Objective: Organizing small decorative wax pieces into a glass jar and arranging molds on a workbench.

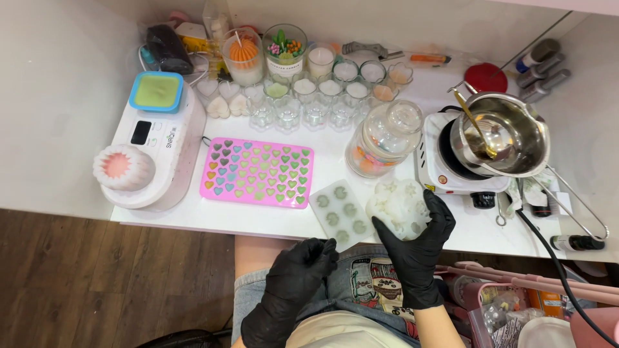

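Silicone mould (pixel 401 207), white, rounded and studded with flower shapes, sits in the right hand (pixel 412 248) just above the near table edge; the black-gloved fingers curl around its right side and underside. Left of it, the left hand (pixel 298 274) hangs over the lap with fingers loosely curled, holding nothing. Going left to right: a white melter (pixel 155 145) carries a blue tray of green wax, a pink mould (pixel 256 173) holds coloured hearts, a clear mould (pixel 338 212) holds green flowers, a glass jar (pixel 383 138) contains coloured pieces, and a steel pot (pixel 506 132) on a hotplate (pixel 445 171) holds a spoon in dark liquid. Small glasses (pixel 309 96) line the back of the white table (pixel 258 219); dark wood floor lies left.
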